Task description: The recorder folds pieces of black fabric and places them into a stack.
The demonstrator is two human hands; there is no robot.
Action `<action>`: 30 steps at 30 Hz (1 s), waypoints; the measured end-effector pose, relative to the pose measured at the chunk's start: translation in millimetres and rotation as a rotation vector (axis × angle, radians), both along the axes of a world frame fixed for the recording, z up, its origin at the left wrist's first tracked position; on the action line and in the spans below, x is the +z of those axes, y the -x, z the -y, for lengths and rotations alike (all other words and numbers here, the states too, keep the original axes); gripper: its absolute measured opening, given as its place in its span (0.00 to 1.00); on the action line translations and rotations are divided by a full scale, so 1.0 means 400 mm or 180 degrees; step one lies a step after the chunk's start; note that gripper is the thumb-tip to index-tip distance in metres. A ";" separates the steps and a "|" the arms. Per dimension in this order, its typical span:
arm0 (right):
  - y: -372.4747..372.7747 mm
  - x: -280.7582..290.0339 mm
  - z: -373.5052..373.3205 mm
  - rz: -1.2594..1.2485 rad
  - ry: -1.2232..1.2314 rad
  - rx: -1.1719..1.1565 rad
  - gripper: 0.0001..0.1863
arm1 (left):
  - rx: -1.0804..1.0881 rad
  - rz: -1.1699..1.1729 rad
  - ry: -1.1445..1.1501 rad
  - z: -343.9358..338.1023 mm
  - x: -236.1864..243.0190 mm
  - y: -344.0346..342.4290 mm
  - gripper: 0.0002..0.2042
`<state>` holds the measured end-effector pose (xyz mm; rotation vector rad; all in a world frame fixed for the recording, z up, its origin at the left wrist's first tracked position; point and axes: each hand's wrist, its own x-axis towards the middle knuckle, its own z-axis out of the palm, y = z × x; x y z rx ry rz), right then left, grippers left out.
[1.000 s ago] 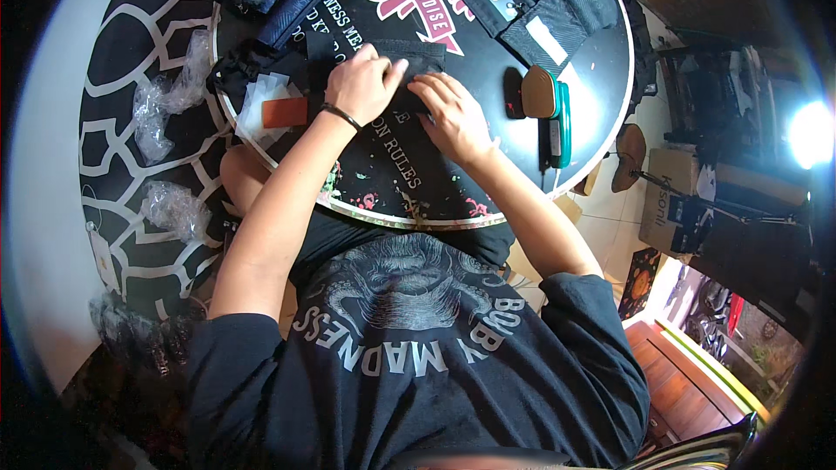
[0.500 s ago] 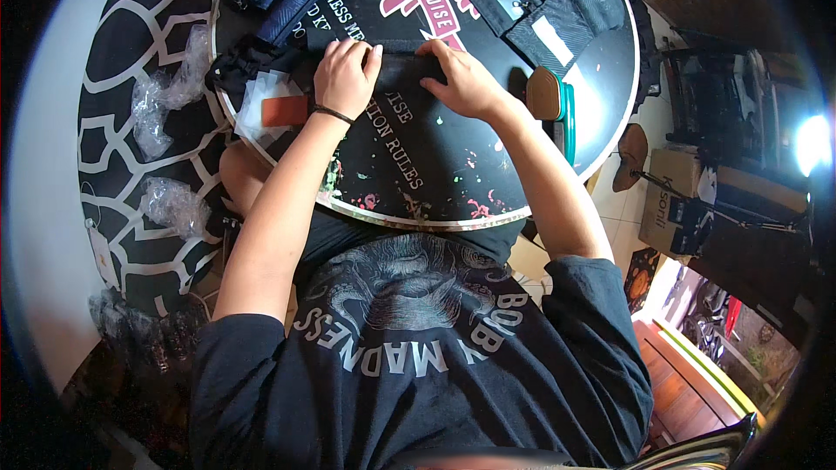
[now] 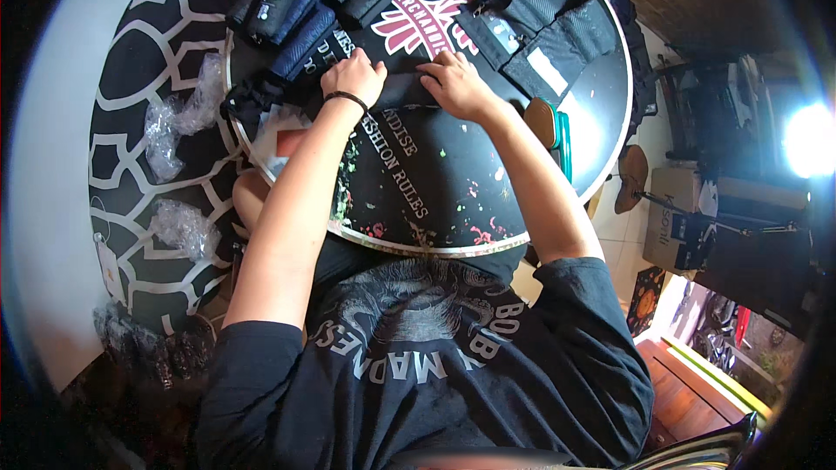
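A dark, folded or rolled piece of cloth (image 3: 407,91) lies across the middle of the round black table (image 3: 435,183). My left hand (image 3: 354,78) is closed over its left end, with the fingers curled down on the far side. At the other end my right hand (image 3: 455,87) grips it, thumb toward the left and fingers bent. Both wrists are low over the table, and a dark band circles the left one. The cloth's underside and parts of my fingertips are hidden.
Several dark rolled cloth pouches (image 3: 287,4) sit at the table's far left. Folded black pouches (image 3: 557,43) with a white label lie far right. A green-handled brush (image 3: 544,126) stands near the right rim. An orange-red card (image 3: 289,141) is beside my left forearm; crumpled clear plastic (image 3: 185,228) lies left.
The view has shifted, so the table sits lower in the picture. My hands have drawn the cloth narrower, and more of the table lettering shows in front of it.
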<state>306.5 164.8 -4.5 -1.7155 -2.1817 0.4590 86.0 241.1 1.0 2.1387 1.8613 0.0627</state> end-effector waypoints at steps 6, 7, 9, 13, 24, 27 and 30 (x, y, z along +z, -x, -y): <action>0.066 0.047 0.053 -0.0217 -0.0616 0.0313 0.21 | -0.0172 0.0170 -0.0404 -0.024 -0.008 -0.009 0.14; 0.077 0.047 0.073 -0.0168 -0.0779 0.0292 0.26 | -0.0167 0.0302 -0.0503 -0.020 -0.012 -0.006 0.13; 0.096 0.041 0.095 0.0335 -0.1068 0.0312 0.38 | -0.0029 0.0990 -0.0907 -0.005 -0.018 -0.004 0.08; 0.112 0.029 0.078 0.0839 -0.1079 0.0126 0.40 | 0.0207 0.2407 -0.1720 0.059 -0.014 -0.008 0.08; 0.142 0.139 0.248 -0.5450 0.2354 -0.1045 0.38 | 0.0241 0.5167 0.1452 0.327 0.074 0.062 0.33; 0.169 0.161 0.303 -0.5017 0.1996 -0.0335 0.48 | -0.0291 0.5623 0.1626 0.352 0.118 0.052 0.29; 0.164 0.168 0.336 -0.5420 0.2231 -0.0632 0.49 | -0.0287 0.5006 0.1453 0.370 0.158 0.052 0.26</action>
